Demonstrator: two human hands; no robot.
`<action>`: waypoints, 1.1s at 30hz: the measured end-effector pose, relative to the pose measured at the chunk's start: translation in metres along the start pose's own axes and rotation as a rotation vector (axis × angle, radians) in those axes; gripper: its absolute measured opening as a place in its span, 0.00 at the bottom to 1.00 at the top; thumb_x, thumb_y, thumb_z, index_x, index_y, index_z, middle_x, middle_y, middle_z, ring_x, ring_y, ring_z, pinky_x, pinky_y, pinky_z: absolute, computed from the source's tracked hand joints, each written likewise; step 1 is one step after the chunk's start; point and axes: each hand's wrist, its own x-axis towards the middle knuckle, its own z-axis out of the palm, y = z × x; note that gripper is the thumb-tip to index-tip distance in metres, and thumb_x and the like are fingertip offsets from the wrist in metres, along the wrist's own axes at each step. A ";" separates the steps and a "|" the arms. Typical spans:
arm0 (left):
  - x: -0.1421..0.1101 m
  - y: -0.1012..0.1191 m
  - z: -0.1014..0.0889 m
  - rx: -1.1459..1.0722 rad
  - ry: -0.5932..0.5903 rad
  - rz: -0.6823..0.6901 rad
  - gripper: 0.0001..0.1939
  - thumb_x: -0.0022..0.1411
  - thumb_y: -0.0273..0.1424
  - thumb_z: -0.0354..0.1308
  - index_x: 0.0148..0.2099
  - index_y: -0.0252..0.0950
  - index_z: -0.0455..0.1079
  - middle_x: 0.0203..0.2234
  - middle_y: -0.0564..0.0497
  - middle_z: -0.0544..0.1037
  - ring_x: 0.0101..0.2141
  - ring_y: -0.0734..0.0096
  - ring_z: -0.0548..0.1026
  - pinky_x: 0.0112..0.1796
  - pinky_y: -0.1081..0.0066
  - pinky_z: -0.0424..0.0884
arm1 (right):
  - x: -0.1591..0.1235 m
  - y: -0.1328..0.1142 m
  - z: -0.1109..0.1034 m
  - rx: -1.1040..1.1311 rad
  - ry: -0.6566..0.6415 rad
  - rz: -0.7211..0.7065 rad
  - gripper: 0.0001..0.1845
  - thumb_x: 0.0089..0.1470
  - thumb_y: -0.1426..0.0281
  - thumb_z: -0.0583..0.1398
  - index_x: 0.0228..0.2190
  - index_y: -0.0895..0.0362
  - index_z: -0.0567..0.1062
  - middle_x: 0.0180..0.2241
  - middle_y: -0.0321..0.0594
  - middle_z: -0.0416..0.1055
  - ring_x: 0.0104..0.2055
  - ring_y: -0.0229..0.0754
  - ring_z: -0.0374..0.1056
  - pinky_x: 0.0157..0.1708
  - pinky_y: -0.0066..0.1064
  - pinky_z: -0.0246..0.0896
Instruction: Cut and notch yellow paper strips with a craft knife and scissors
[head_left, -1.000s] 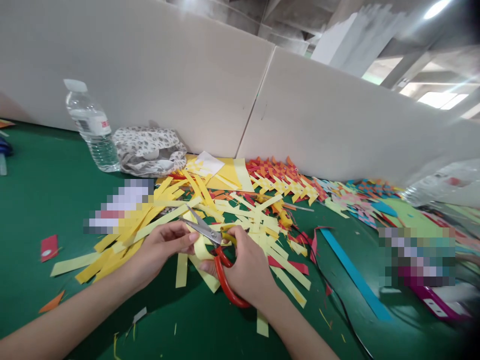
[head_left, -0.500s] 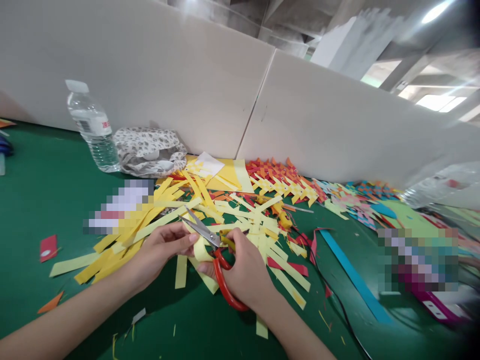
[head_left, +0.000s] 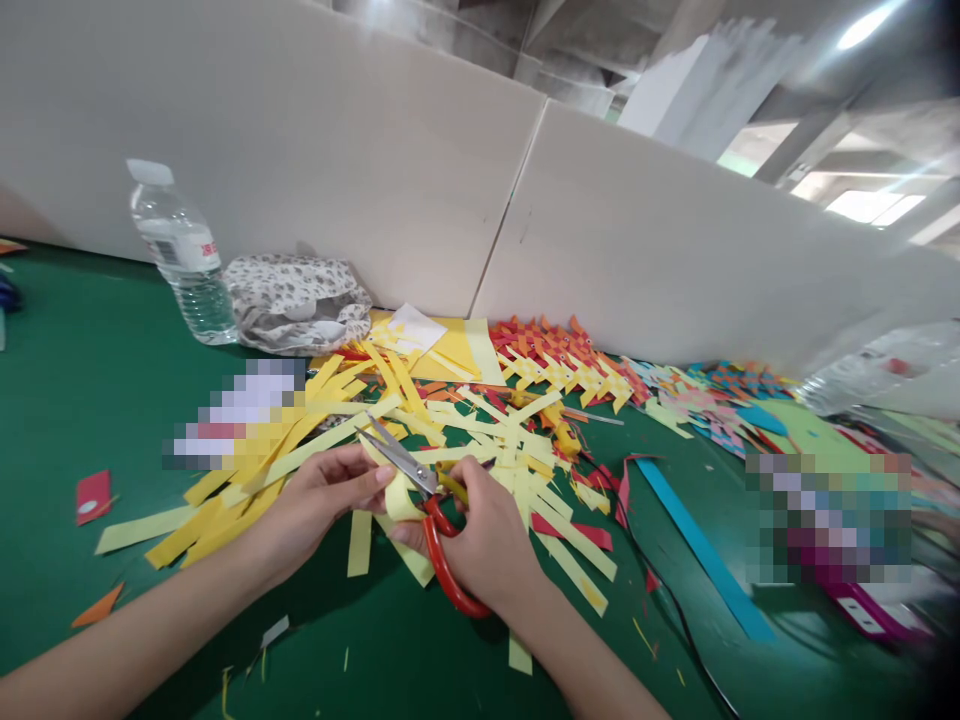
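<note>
Red-handled steel scissors, blades slightly parted, are gripped by the right hand, while the left hand pinches a curled pale-yellow paper strip beside them. Both hands are over the green tabletop, nearer than loose yellow paper strips; toward its far edge stands a clear plastic bottle.

The green table, strewn with paper strips and woven paper pieces, marks a craft workshop.
</note>
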 end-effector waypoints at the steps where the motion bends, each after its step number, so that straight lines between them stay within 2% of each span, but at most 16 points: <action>1: 0.000 0.000 0.000 -0.003 -0.002 -0.003 0.03 0.53 0.31 0.62 0.33 0.38 0.76 0.24 0.55 0.77 0.27 0.78 0.71 0.28 0.81 0.67 | 0.000 0.000 0.000 0.005 0.003 0.000 0.27 0.34 0.52 0.65 0.27 0.53 0.58 0.26 0.35 0.66 0.26 0.40 0.60 0.21 0.27 0.48; 6: 0.001 0.001 0.001 -0.011 -0.009 -0.010 0.04 0.54 0.31 0.62 0.33 0.37 0.76 0.24 0.54 0.76 0.27 0.77 0.72 0.28 0.80 0.68 | 0.001 0.001 0.001 0.060 0.009 -0.006 0.26 0.32 0.54 0.66 0.25 0.53 0.58 0.24 0.33 0.64 0.24 0.37 0.57 0.21 0.27 0.47; 10: 0.001 0.001 0.001 0.000 0.013 -0.012 0.05 0.53 0.32 0.63 0.29 0.36 0.74 0.23 0.55 0.75 0.25 0.79 0.71 0.28 0.81 0.67 | 0.002 0.003 0.001 0.192 -0.011 0.045 0.25 0.34 0.57 0.67 0.23 0.53 0.57 0.19 0.28 0.60 0.21 0.34 0.52 0.19 0.26 0.46; 12: 0.001 0.000 0.001 0.020 0.037 -0.017 0.07 0.52 0.33 0.63 0.27 0.36 0.73 0.21 0.56 0.74 0.24 0.80 0.70 0.27 0.81 0.67 | 0.004 0.004 -0.002 0.327 -0.031 0.100 0.23 0.36 0.59 0.67 0.22 0.53 0.58 0.18 0.27 0.58 0.20 0.34 0.52 0.19 0.26 0.47; 15: 0.001 -0.002 0.002 0.053 0.067 -0.025 0.08 0.52 0.34 0.63 0.27 0.36 0.72 0.20 0.57 0.73 0.24 0.80 0.70 0.28 0.81 0.67 | 0.007 0.002 -0.006 0.628 -0.124 0.168 0.21 0.37 0.63 0.68 0.24 0.53 0.60 0.21 0.28 0.62 0.23 0.34 0.58 0.24 0.27 0.54; 18: 0.000 -0.003 0.004 0.073 0.086 -0.046 0.09 0.51 0.35 0.64 0.25 0.36 0.71 0.19 0.57 0.73 0.23 0.80 0.71 0.27 0.80 0.68 | 0.009 0.001 -0.006 0.910 -0.240 0.179 0.25 0.32 0.68 0.70 0.27 0.53 0.60 0.24 0.28 0.66 0.26 0.35 0.63 0.30 0.29 0.60; 20: 0.000 -0.004 0.005 0.081 0.103 -0.058 0.10 0.51 0.36 0.64 0.25 0.35 0.71 0.19 0.56 0.73 0.23 0.79 0.71 0.27 0.80 0.68 | 0.008 0.001 -0.002 0.998 -0.260 0.184 0.28 0.27 0.71 0.72 0.27 0.53 0.59 0.24 0.27 0.66 0.27 0.35 0.64 0.32 0.29 0.61; 23: 0.000 -0.005 0.006 0.076 0.130 -0.063 0.09 0.49 0.35 0.65 0.25 0.36 0.72 0.20 0.55 0.75 0.24 0.78 0.73 0.27 0.81 0.68 | 0.007 0.003 0.005 1.026 -0.245 0.237 0.29 0.25 0.75 0.72 0.26 0.53 0.60 0.23 0.25 0.64 0.25 0.32 0.62 0.31 0.27 0.60; 26: 0.001 -0.003 0.004 0.005 0.197 -0.054 0.08 0.46 0.35 0.67 0.27 0.37 0.73 0.22 0.56 0.76 0.26 0.78 0.74 0.29 0.80 0.70 | 0.007 0.006 0.007 1.041 -0.269 0.224 0.28 0.26 0.76 0.71 0.26 0.54 0.61 0.23 0.24 0.64 0.24 0.30 0.61 0.28 0.25 0.59; 30: 0.006 0.003 -0.002 -0.076 0.312 -0.031 0.10 0.44 0.35 0.68 0.30 0.36 0.75 0.24 0.54 0.77 0.26 0.77 0.74 0.29 0.79 0.72 | 0.009 0.006 0.005 1.037 -0.302 0.249 0.27 0.28 0.76 0.71 0.27 0.55 0.61 0.21 0.25 0.65 0.23 0.32 0.65 0.27 0.26 0.63; 33: 0.011 0.005 -0.006 -0.079 0.339 -0.029 0.11 0.43 0.34 0.69 0.30 0.35 0.75 0.22 0.54 0.77 0.26 0.77 0.75 0.29 0.80 0.72 | 0.011 0.005 0.002 1.033 -0.306 0.302 0.25 0.31 0.73 0.70 0.28 0.55 0.61 0.21 0.26 0.66 0.21 0.35 0.69 0.21 0.26 0.64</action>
